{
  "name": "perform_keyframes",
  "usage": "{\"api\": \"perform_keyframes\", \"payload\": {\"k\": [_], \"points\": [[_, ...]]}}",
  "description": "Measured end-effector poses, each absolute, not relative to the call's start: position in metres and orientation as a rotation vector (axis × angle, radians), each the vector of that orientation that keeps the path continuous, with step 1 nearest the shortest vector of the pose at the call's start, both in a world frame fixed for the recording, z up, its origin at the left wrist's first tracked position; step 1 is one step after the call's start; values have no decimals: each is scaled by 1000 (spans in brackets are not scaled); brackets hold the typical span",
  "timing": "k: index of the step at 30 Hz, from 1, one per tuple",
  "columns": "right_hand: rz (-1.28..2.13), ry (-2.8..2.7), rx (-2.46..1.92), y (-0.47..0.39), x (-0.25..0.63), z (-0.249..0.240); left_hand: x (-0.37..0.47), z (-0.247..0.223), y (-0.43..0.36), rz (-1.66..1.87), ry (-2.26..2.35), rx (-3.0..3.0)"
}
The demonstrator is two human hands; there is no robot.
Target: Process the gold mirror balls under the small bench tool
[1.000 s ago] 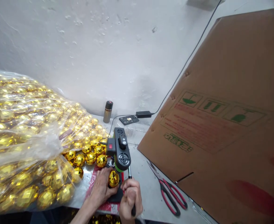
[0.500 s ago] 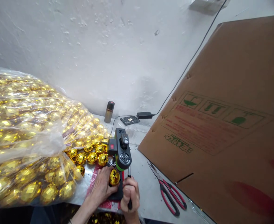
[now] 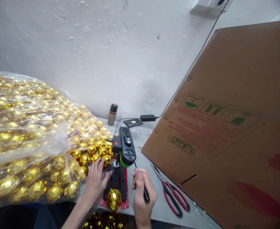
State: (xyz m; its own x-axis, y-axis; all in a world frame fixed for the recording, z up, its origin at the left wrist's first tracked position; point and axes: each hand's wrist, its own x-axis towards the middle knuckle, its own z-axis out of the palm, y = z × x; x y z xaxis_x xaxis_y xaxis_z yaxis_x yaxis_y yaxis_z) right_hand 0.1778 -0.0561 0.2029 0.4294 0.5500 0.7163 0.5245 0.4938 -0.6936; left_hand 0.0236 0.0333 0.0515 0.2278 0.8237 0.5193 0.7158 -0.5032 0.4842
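My right hand (image 3: 143, 194) is wrapped around the black-gripped lever (image 3: 146, 194) of a small black bench machine with a green ring (image 3: 128, 151), which looks like a drill press. My left hand (image 3: 95, 179) is open, its fingers spread by the machine's slotted black base (image 3: 119, 181), and I see nothing held in it. The fingertips reach close to several loose gold faceted balls (image 3: 106, 160). One gold ball (image 3: 114, 199) is at the front edge of the base, apart from both hands. Under the machine's head, the working tip is hidden.
A big clear plastic bag (image 3: 55, 140) full of gold balls fills the left. More balls (image 3: 104, 221) lie below the table edge. Red-handled scissors (image 3: 175, 197) and a large cardboard box (image 3: 221, 127) are on the right. A bottle (image 3: 112, 115) and a power adapter (image 3: 148, 118) stand behind.
My left hand has let go of the gold ball and moved left toward the loose balls. That ball is now nearer the front edge. My right hand has swung right with the lever.
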Motion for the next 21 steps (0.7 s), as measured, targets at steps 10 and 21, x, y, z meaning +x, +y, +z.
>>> {"api": "perform_keyframes", "payload": {"k": [10,21], "points": [[4,-1205,-1108,-54,179,196,45,74,80,864,1371,2237],[13,-1210,-1078,-51,177,200,19,76,25,1009,1240,1508]]}}
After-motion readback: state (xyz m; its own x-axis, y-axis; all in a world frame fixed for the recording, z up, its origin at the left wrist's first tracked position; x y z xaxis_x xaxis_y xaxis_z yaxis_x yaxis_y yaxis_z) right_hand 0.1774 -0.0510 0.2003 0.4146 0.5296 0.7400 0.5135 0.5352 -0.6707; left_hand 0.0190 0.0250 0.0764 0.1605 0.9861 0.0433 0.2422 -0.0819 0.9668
